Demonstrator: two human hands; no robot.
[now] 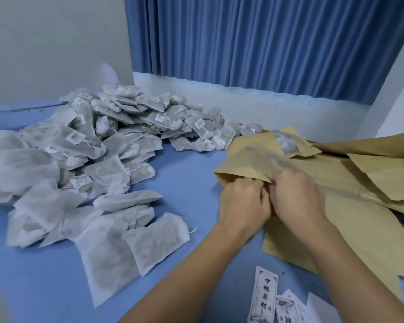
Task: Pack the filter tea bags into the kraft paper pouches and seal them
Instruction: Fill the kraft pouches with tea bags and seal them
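Observation:
A big heap of white filter tea bags (84, 155) covers the left half of the blue table (187, 183). Kraft paper pouches (350, 178) lie in a loose pile at the right. My left hand (243, 201) and my right hand (296, 197) meet at the near open edge of one kraft pouch (245, 159). Both hands have curled fingers that pinch this edge. The pouch lies flat and points away to the upper left. Another pouch behind it shows a clear window with a tea bag (286, 142) inside.
White printed labels (262, 297) with dark characters lie at the bottom edge, near my right forearm. A blue curtain (266, 43) hangs behind the table, with a pale wall at the left. Bare blue tabletop lies between the tea bags and the pouches.

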